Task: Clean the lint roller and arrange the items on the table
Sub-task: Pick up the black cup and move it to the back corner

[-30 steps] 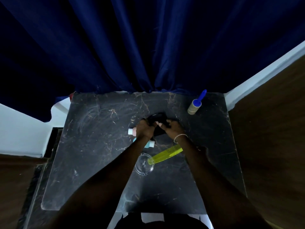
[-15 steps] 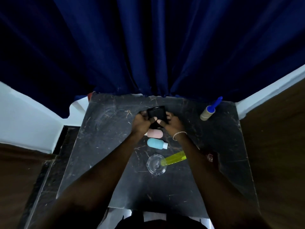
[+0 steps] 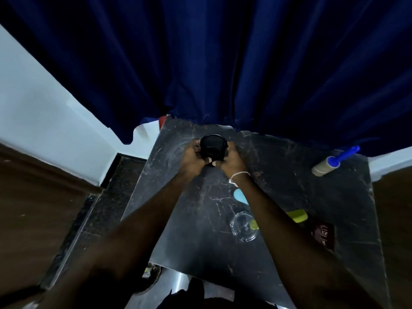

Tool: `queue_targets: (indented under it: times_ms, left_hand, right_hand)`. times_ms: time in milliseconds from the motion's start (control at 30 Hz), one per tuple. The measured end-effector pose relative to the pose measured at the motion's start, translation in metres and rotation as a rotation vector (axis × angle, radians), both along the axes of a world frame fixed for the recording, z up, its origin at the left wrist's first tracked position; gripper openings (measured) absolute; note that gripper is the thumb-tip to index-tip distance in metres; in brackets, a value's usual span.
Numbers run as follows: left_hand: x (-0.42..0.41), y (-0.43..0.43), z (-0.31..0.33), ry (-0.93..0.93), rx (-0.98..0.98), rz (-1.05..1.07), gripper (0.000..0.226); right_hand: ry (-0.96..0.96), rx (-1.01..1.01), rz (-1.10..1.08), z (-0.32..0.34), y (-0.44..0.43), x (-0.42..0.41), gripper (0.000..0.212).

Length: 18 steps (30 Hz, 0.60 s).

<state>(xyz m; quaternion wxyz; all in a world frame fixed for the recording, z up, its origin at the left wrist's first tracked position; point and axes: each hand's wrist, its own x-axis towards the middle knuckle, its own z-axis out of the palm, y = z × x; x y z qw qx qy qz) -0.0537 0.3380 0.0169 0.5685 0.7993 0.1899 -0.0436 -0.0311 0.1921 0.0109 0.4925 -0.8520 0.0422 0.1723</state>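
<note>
Left hand [image 3: 191,162] and right hand [image 3: 231,161] together clasp a black container [image 3: 213,146], arranging apparently underway, while the lint roller [image 3: 332,162] lies untouched far to their right.

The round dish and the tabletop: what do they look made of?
The dish looks like clear glass or hard plastic: see-through, with bright rim glints. The tabletop looks like polished dark stone, perhaps marble: glossy, with pale veins and scratches.
</note>
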Motion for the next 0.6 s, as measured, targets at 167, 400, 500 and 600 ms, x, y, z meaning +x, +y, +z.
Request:
queue_targets:
  times_ms: [167,400,500,600]
  left_hand:
    - [-0.001,0.044,-0.014,0.000,0.086,0.028,0.058]
    - [0.012,0.096,-0.028,0.043,0.184,-0.007,0.055]
    - [0.021,0.115,-0.034,0.069,0.223,-0.011,0.054]
    - [0.031,0.132,-0.039,0.091,0.219,0.012,0.052]
  right_hand:
    - [-0.003,-0.037,0.043,-0.009,0.046,0.011,0.060]
    - [0.014,-0.100,0.110,-0.024,0.096,0.030,0.061]
    - [0.005,-0.187,0.140,-0.028,0.113,0.040,0.061]
    - [0.012,-0.202,0.159,-0.030,0.131,0.052,0.064]
